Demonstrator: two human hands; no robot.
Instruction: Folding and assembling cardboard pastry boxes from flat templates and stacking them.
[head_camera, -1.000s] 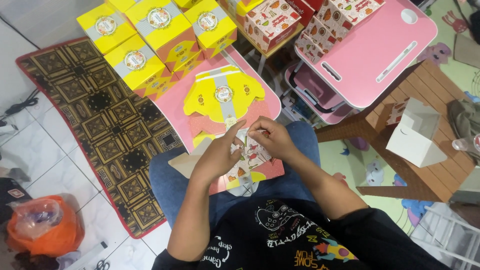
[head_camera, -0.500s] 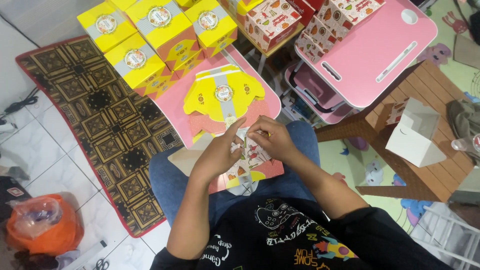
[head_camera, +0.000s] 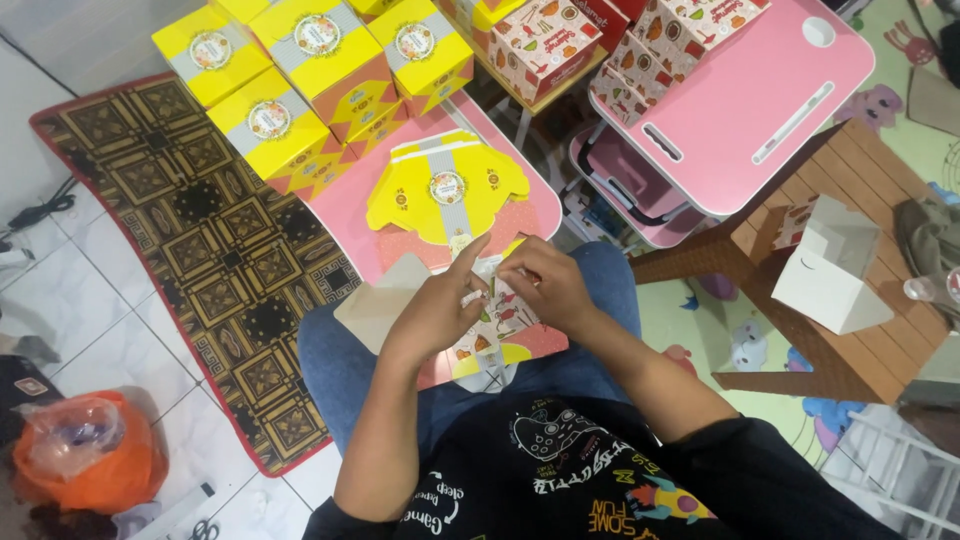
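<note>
I am still pinching the small printed cardboard box blank (head_camera: 497, 312) with left hand (head_camera: 432, 318) and right hand (head_camera: 548, 285) closed on it, folding over the pink bench (head_camera: 370, 205); little has shifted.

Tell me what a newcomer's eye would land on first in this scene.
First, the two hands at centre: the left hand and right hand pinch a small patterned cardboard piece over the lap. Just beyond lies a flat yellow box blank on a pink tray. At upper left, a cluster of folded yellow boxes stands beside a brown patterned mat.
</note>
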